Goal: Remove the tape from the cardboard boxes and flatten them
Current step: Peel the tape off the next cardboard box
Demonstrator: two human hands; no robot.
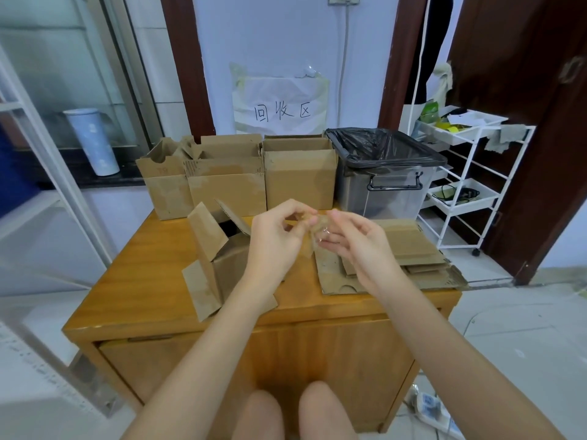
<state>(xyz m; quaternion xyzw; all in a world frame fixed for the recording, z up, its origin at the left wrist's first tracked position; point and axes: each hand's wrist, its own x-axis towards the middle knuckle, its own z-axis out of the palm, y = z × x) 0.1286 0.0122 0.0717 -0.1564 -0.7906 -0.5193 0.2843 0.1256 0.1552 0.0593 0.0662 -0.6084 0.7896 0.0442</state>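
- Your left hand [279, 230] and right hand [352, 239] are close together above the counter [152, 281], both pinching a crumpled wad of tape [317, 225].
- One open box [222, 262] sits under your left hand, not flat yet.
- Flattened boxes [403, 249] lie stacked on your right.
- Three upright boxes [241, 176] wait at the back, next to the lined bin [384, 173].
- So I think you are partway done.

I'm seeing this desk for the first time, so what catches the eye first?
Both hands, left hand and right hand, meet at centre, pinching a crumpled strip of tape between them above the wooden table. Under the left hand lies an opened box, flattened cardboard lies to the right, and three upright boxes stand behind beside a bin lined with a black bag.
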